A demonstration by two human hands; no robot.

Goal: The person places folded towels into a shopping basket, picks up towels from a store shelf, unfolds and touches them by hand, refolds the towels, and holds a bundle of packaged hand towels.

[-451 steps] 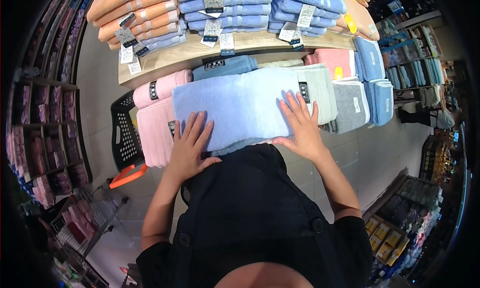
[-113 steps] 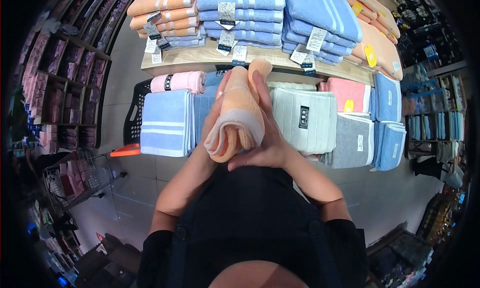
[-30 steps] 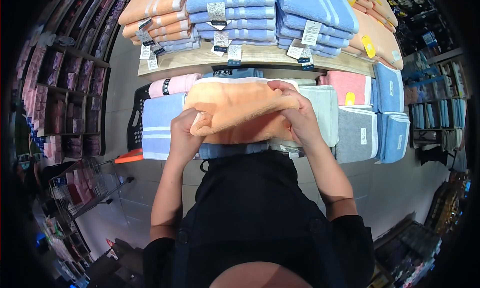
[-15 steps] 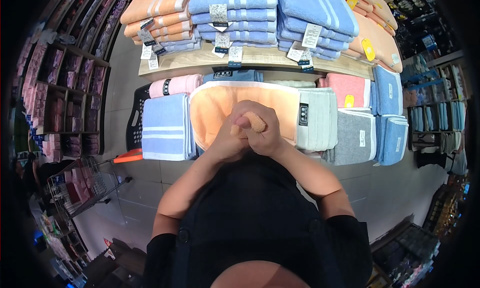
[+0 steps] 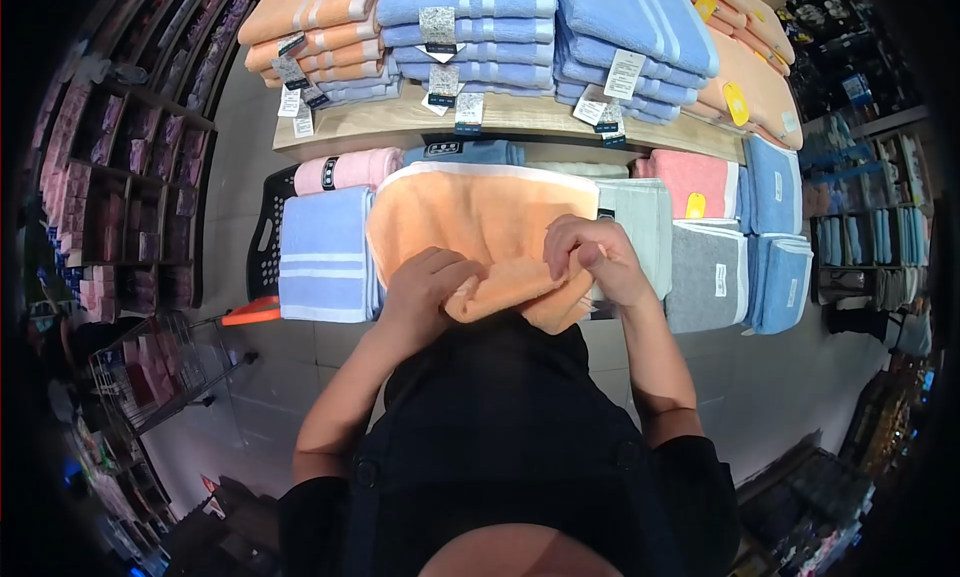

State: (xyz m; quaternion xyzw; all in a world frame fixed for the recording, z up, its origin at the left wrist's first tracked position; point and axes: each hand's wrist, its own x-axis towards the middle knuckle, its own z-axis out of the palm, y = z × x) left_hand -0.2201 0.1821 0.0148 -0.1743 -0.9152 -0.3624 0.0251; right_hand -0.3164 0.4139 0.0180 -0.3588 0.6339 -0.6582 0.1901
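An orange towel (image 5: 480, 207) with a pale border lies spread over the low display in front of me. Its near edge is gathered and lifted between my hands. My left hand (image 5: 430, 285) is closed on the left end of the gathered edge. With bent fingers, my right hand (image 5: 600, 260) pinches the same edge at the right, and a fold of cloth hangs below it. To the left sits a folded blue striped towel (image 5: 325, 247). A pale green towel stack (image 5: 640, 237) is just right of my right hand.
Above, a wooden shelf (image 5: 520, 125) carries stacked orange and blue towels with tags. Grey towels (image 5: 705, 267) and blue towels (image 5: 780, 277) lie at the right. A black basket (image 5: 268, 237) stands left, near a shopping cart (image 5: 165, 367).
My hands were clasped together squeezing a bunch of the orange towel. They have moved apart and lower, and the bunched cloth has opened out between them.
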